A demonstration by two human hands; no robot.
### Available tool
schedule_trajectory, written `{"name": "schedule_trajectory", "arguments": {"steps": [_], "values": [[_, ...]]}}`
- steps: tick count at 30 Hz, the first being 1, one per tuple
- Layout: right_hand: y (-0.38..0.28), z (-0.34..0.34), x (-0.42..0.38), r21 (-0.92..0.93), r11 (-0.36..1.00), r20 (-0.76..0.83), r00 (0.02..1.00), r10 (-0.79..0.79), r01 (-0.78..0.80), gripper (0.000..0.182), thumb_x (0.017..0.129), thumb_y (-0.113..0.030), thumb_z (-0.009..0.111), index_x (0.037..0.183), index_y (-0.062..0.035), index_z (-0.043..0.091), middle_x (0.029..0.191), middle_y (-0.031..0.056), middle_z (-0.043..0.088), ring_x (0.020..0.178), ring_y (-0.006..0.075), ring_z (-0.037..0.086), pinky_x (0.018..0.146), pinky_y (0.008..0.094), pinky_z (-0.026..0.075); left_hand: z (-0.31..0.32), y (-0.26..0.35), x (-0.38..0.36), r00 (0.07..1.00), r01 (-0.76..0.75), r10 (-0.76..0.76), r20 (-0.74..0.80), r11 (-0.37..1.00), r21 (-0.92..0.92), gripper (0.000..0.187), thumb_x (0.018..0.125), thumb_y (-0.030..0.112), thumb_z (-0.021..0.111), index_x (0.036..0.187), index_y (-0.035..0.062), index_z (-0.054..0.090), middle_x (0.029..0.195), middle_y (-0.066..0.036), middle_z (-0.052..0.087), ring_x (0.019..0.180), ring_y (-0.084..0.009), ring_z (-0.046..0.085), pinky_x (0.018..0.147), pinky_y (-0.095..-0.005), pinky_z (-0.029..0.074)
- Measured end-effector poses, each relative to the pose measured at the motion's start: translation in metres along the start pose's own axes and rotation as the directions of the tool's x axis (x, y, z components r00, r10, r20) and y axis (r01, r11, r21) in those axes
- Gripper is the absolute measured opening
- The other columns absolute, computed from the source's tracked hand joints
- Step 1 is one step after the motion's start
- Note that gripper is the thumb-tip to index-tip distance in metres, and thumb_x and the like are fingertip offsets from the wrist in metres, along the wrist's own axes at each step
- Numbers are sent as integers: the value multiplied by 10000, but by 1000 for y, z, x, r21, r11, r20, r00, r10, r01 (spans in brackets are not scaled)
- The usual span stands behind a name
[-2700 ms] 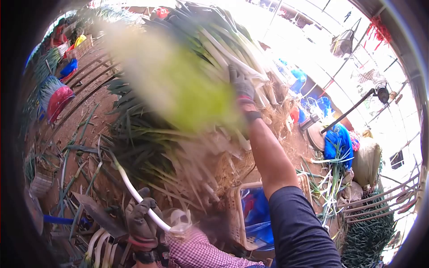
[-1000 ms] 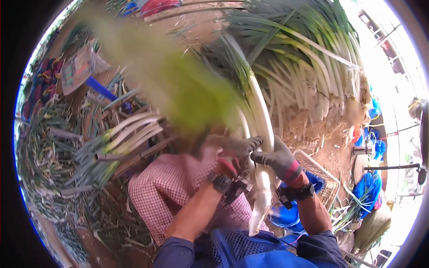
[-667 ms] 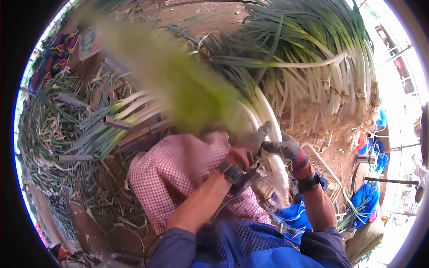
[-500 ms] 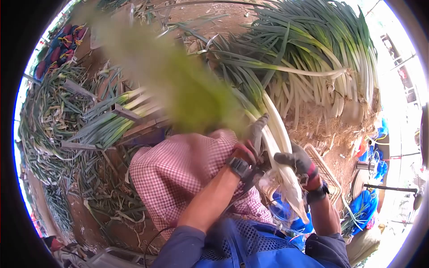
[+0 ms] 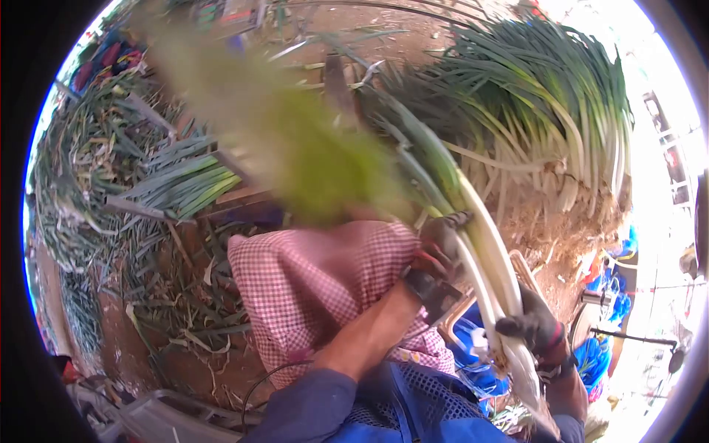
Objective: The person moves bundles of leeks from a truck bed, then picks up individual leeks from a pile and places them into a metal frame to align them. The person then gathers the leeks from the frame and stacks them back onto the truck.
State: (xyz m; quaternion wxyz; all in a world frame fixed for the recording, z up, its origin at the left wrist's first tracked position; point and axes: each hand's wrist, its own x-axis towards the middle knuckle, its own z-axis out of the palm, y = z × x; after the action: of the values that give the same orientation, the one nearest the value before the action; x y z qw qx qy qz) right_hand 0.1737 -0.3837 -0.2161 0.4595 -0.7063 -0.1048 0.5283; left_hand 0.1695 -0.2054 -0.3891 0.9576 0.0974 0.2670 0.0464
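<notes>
Long green onions [image 5: 493, 255] with white stalks and dark green leaves slant across my front. My left hand [image 5: 443, 240], in a dark glove, is closed around their middle. Lower down, my right hand [image 5: 535, 325], in a dark glove with red trim, grips the white ends, where peeling outer skin and roots hang down. A blurred green shape [image 5: 317, 162] covers part of the view left of the onions and hides what lies behind it. Below it a red checked cloth [image 5: 317, 288] is spread over my lap.
A large pile of green onions [image 5: 546, 96] lies at the upper right, roots toward me. Trimmed onions [image 5: 196, 181] rest on a metal-posted rack at the left, among heaps of leaves [image 5: 81, 177]. A basket rim [image 5: 523, 270] and blue plastic [image 5: 473, 347] are beside my right hand.
Both hands and the held onions have moved right and lower in the view. The surroundings have shifted as the camera turned. My grip remains on the stalks.
</notes>
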Motion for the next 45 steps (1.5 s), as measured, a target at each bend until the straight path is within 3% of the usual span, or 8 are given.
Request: {"name": "schedule_trajectory", "arguments": {"steps": [6, 14, 24, 29, 31, 33, 42, 45], "values": [[-42, 23, -22, -124, 974, -195, 958, -210, 188, 1112, 550, -448, 963, 1395, 63, 453, 1015, 99, 684, 850, 179, 675, 724, 315, 573, 73, 66, -52, 971, -215, 190, 148, 959, 183, 298, 1024, 229, 641, 1164, -22, 722, 1036, -99, 765, 855, -163, 725, 765, -326, 598], [-149, 45, 63, -430, 836, 68, 935, -347, 341, 996, 561, -309, 955, 1380, 46, 515, 1090, 128, 708, 914, 211, 690, 843, 360, 550, 116, 219, -98, 679, -412, 668, 306, 691, -594, 321, 879, -27, 687, 1186, 37, 616, 904, -16, 619, 669, -148, 558, 604, -307, 483], [-288, 169, 359, -624, 380, 535, 728, -428, 682, 768, 605, -128, 900, 1276, 89, 595, 939, 168, 739, 829, 235, 714, 782, 346, 578, -78, 450, -96, 468, -884, 869, 163, 461, 76, 290, 871, 64, 708, 1157, 85, 664, 944, -20, 655, 740, -197, 582, 671, -346, 493], [-284, 216, 468, -819, 307, 469, 874, -127, 484, 774, 611, -155, 853, 1291, 107, 589, 1003, 184, 738, 894, 245, 702, 795, 375, 573, -203, 497, -66, 502, -432, 838, 214, 28, 902, 276, 867, 109, 719, 1142, 109, 689, 963, -22, 672, 775, -221, 595, 704, -366, 498], [-263, 218, 518, -892, 158, 419, 906, -59, 423, 733, 634, -169, 842, 1286, 77, 615, 1005, 189, 743, 921, 262, 714, 816, 377, 573, -233, 493, -50, 439, 64, 754, 488, -568, 820, 272, 865, 127, 723, 1136, 119, 699, 971, -23, 679, 789, -231, 599, 718, -374, 500], [-245, 212, 537, -913, 82, 391, 914, -107, 400, 705, 651, -180, 830, 1296, 28, 637, 1041, 206, 741, 968, 293, 717, 858, 389, 569, -260, 494, -43, 479, 135, 661, 578, -706, 695, 267, 864, 145, 727, 1130, 129, 708, 979, -24, 687, 803, -240, 604, 731, -382, 502], [-200, 221, 510, -925, -182, 375, 727, -576, 333, 345, 873, -212, 672, 1182, -59, 702, 1081, 222, 718, 1082, 358, 699, 926, 463, 557, -321, 498, -44, 440, 243, 569, 695, -820, 518, 253, 857, 226, 746, 1104, 173, 752, 1014, -28, 719, 866, -284, 626, 792, -417, 511], [-191, 251, 491, -888, -91, 456, 840, -293, 451, 283, 923, -225, 596, 1092, -43, 732, 1041, 243, 723, 1022, 376, 711, 893, 484, 557, -330, 501, -39, 422, 252, 569, 706, -821, 512, 250, 854, 254, 753, 1095, 187, 767, 1026, -29, 729, 887, -299, 634, 812, -429, 514]]}}
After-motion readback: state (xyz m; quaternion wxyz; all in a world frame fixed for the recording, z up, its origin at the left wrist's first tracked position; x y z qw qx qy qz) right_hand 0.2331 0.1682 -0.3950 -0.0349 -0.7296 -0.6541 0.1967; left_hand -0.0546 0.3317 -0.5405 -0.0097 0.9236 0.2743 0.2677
